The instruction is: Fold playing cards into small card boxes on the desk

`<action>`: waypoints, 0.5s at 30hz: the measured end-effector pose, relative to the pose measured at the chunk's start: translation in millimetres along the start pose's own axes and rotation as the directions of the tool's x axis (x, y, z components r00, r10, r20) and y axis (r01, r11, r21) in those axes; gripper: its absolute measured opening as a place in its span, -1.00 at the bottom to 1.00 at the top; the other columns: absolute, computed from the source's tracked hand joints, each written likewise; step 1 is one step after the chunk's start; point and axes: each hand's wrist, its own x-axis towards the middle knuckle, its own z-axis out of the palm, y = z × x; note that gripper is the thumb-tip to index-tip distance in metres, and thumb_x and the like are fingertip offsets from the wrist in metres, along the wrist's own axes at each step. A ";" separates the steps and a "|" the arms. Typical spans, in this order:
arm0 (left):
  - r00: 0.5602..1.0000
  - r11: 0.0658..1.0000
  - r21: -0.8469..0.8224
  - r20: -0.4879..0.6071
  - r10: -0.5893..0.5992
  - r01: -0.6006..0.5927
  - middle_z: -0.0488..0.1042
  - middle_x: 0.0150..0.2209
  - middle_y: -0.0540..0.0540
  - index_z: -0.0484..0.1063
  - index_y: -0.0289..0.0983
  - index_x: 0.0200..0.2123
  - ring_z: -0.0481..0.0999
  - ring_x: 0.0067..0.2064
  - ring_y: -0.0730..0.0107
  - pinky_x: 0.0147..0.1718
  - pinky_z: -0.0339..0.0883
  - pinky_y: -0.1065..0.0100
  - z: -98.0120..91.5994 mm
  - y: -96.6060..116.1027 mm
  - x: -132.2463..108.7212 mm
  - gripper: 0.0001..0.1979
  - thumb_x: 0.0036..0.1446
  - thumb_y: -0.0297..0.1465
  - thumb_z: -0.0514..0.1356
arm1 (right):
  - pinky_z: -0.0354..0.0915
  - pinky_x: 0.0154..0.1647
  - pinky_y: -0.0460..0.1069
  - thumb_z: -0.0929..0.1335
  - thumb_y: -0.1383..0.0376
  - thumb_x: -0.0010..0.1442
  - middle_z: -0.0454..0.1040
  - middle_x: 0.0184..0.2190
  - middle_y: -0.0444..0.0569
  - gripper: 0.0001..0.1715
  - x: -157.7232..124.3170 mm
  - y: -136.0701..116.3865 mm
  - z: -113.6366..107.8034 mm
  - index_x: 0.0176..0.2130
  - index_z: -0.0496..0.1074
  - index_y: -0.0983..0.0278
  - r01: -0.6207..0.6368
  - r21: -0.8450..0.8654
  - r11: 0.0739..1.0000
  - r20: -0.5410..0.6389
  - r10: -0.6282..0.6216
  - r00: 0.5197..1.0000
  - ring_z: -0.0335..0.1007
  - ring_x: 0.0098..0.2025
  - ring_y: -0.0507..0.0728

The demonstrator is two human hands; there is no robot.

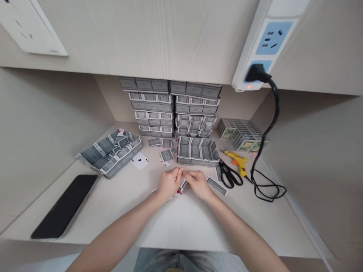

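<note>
My left hand [170, 182] and my right hand [198, 184] meet over the middle of the desk, thumbs and fingers pinched together. Between them shows a playing card [182, 186], partly covered by my fingers, with a red heart and an 8 at its lower end. Just beyond my hands stands an open box made of playing cards [198, 161]. Loose cards [167, 155] lie to its left, some face down. Another face-down card [216, 186] rests to the right of my right hand.
Stacked card boxes [154, 106] stand at the back. A card-built tray [113, 170] holding loose cards is at left, near a black phone-like slab [65, 206]. Black scissors [230, 175], a yellow glue gun [238, 161] with its cord, and a plugged power strip [263, 49] are at right.
</note>
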 end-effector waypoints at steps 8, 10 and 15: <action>0.984 0.947 0.276 -0.024 0.177 -0.164 0.35 -0.67 -0.01 0.31 -0.30 -0.55 0.35 -0.62 0.49 -0.60 0.04 0.43 -0.4 -3.6 0.7 -0.64 0.20 -0.32 -0.11 | 0.27 -0.69 -0.11 0.34 0.03 -0.07 0.32 -0.67 -0.15 -0.59 -3.8 -5.3 -0.3 -0.53 0.43 0.36 -0.042 0.089 0.995 -0.078 0.049 0.996 0.24 -0.69 -0.02; 0.979 0.945 0.268 -0.031 0.202 -0.187 0.39 -0.64 -0.02 0.32 -0.30 -0.51 0.38 -0.59 0.49 -0.58 0.07 0.43 -0.5 -2.2 1.2 -0.67 0.21 -0.35 -0.11 | 0.22 -0.76 -0.13 0.34 0.05 -0.06 0.36 -0.64 -0.14 -0.61 -4.9 -8.1 -2.2 -0.47 0.46 0.35 -0.002 0.069 0.998 -0.093 0.008 0.996 0.17 -0.72 -0.06; 0.977 0.964 0.183 -0.049 0.206 -0.194 0.44 -0.57 -0.04 0.34 -0.30 -0.45 0.42 -0.54 0.47 -0.54 0.15 0.43 0.3 -1.5 2.0 -0.71 0.20 -0.37 -0.10 | 0.21 -0.77 -0.15 0.34 0.09 -0.03 0.42 -0.57 -0.13 -0.65 -6.7 -13.7 -3.8 -0.41 0.47 0.34 0.039 0.100 0.994 -0.049 -0.034 0.998 0.20 -0.73 -0.07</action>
